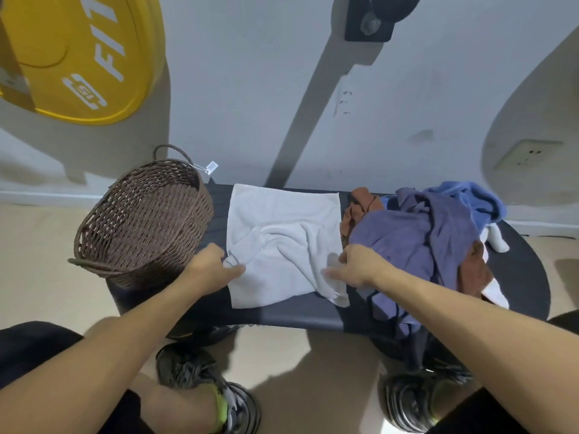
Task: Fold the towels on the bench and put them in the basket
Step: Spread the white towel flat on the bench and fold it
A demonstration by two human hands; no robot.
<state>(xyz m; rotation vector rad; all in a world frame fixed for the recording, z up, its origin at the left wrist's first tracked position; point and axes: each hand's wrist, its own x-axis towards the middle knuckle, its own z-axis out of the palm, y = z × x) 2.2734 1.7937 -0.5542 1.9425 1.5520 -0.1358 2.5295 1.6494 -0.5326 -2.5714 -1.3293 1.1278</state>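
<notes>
White towel (282, 233) is lying spread on the dark bench (297, 314), mid-bench, far half fairly flat, near half rumpled w/ creases running toward the near right corner; left hand (208, 270) is sitting at the towel's near left edge, fingers reaching onto the cloth and looking curled round a bunched bit of it, though blur is making the grip hard to confirm; right hand (354, 266) is resting on the near right part of the towel, fingers pointing left, fairly straight and pressing the fabric, tips blurred; both forearms are coming in from the bottom of the view. Brown wicker basket (141, 220) is standing on the bench's left end, just beside the towel, tilting toward the camera, looped handles at far and near rim, a small white tag (211, 166) hanging off the far handle. Right of the towel a heap of unfolded towels is sitting on the bench: purple towel (416, 245) on top and draping over the near edge, blue towel (470, 198) at the back, rust-brown towel (360, 208) poking out beside the white one, more rust-brown and white showing at the heap's right side. Yellow weight plate (78, 54) is leaning by the wall upper left; person's shoes (206, 386) are planted on the floor below the bench.
</notes>
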